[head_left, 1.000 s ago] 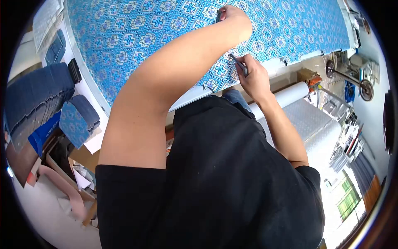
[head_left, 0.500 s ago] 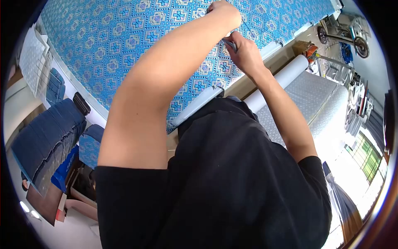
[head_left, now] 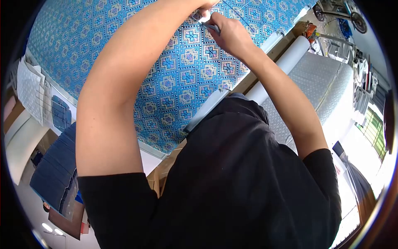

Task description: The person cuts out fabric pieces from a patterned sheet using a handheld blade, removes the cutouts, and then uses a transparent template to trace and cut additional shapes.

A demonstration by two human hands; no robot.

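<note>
Blue patterned fabric [head_left: 188, 76] lies spread over the table. Over it, my right hand [head_left: 233, 35] is closed around a grey-handled cutting tool [head_left: 212, 28], seemingly scissors, whose tip points left at the fabric. Just up and left of that tool is my left hand [head_left: 206, 9], partly cut off by the top edge of the view. Its visible fingers are bent together low over the cloth; what they grip is too small to make out. A thin dark line [head_left: 239, 15] runs diagonally across the fabric right of both hands.
Pale edge strips [head_left: 207, 108] border the fabric near my body. A white roll [head_left: 292, 54] and grey patterned material [head_left: 313, 79] lie to the right. Dark blue stacked cloth [head_left: 56, 164] stands at lower left. A wheeled stand [head_left: 358, 22] is at upper right.
Both hands have shifted left and slightly up in the view, with the tool still in my right hand. The left forearm has swung left, and the camera view has shifted.
</note>
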